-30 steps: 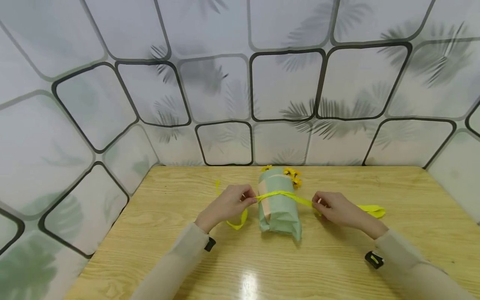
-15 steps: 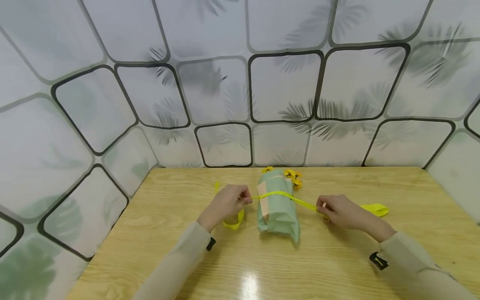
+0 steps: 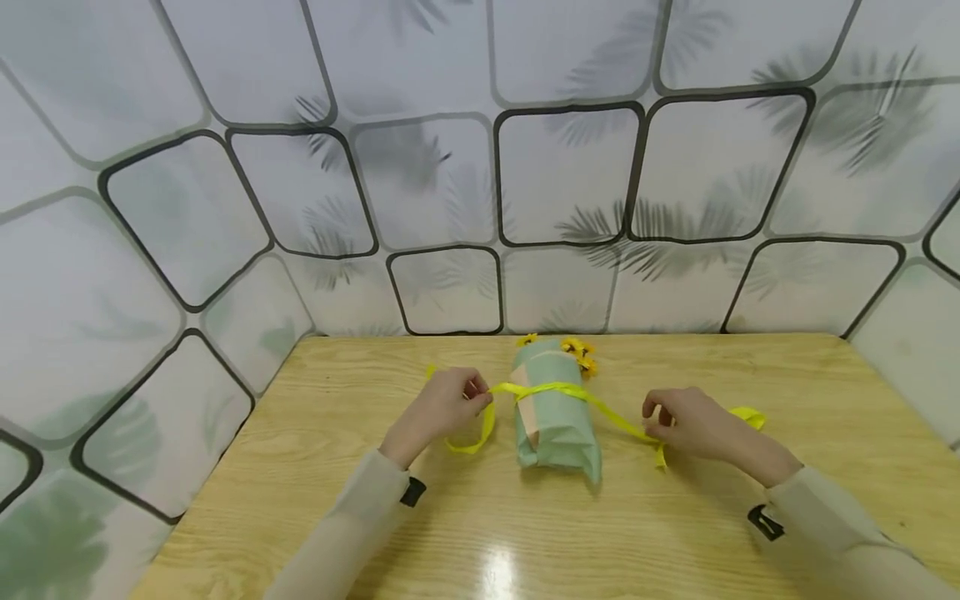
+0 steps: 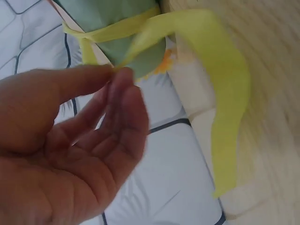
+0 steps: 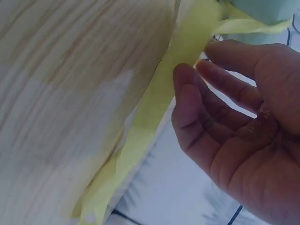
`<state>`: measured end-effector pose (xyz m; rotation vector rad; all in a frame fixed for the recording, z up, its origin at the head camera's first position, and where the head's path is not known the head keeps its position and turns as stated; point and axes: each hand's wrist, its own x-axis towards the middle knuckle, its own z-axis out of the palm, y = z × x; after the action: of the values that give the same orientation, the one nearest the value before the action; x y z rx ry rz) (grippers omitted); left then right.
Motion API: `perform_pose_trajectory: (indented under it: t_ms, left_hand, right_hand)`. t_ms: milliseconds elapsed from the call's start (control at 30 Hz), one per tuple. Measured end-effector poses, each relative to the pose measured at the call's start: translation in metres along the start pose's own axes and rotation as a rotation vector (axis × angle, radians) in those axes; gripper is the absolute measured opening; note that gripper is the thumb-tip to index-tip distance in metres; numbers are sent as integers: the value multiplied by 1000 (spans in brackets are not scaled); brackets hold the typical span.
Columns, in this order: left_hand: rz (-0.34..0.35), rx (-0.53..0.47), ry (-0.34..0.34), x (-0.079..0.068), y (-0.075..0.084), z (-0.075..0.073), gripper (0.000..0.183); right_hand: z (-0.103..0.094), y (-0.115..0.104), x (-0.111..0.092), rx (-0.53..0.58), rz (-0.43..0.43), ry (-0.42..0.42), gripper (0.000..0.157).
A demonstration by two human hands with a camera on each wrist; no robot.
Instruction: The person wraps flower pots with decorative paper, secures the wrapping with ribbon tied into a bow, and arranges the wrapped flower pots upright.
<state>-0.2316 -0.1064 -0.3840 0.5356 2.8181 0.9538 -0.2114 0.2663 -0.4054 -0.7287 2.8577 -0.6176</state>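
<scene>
A bouquet wrapped in pale green paper lies on the table, its yellow flowers poking out at the far end. Around its middle runs a yellow ribbon, crossed at the left side of the wrap. My left hand pinches one ribbon tail between thumb and forefinger, and the loose end hangs down beyond the fingertips. To the right of the bouquet, my right hand has loosely bent fingers, with thumb and forefinger apart. The other ribbon tail passes close behind those fingertips.
The wooden table extends on all sides of the bouquet. Behind it and at the left stands a pale wall covering with dark outlined shapes and leaf prints. Black bands with small devices show at both wrists.
My right hand has moved slightly right and let go of its ribbon tail, which now droops towards the table. My left hand has shifted a little left, still pinching its tail.
</scene>
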Motion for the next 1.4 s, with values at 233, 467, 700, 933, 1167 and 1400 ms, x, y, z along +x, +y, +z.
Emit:
perform_pose_trajectory:
  t_ms: [233, 467, 700, 933, 1167, 1400]
  left_hand:
    - [-58, -607, 21, 1, 1, 3, 23]
    - [-55, -788, -28, -1, 5, 3, 33]
    - [-1, -645, 71, -4, 7, 4, 24]
    - [33, -498, 164, -1, 12, 15, 16]
    - [40, -450, 142, 3, 19, 29, 13]
    - [54, -432, 135, 3, 21, 29, 15]
  right_hand:
    - [-10, 26, -27, -38, 1, 56, 19]
    - [-14, 43, -46, -59, 62, 196, 25]
    - [-13, 40, -53, -20, 241, 232, 39]
    - [-3, 32, -49, 52, 302, 55, 40]
    - [7, 26, -43, 1, 267, 67, 45]
    - [10, 23, -41, 70, 56, 79, 16]
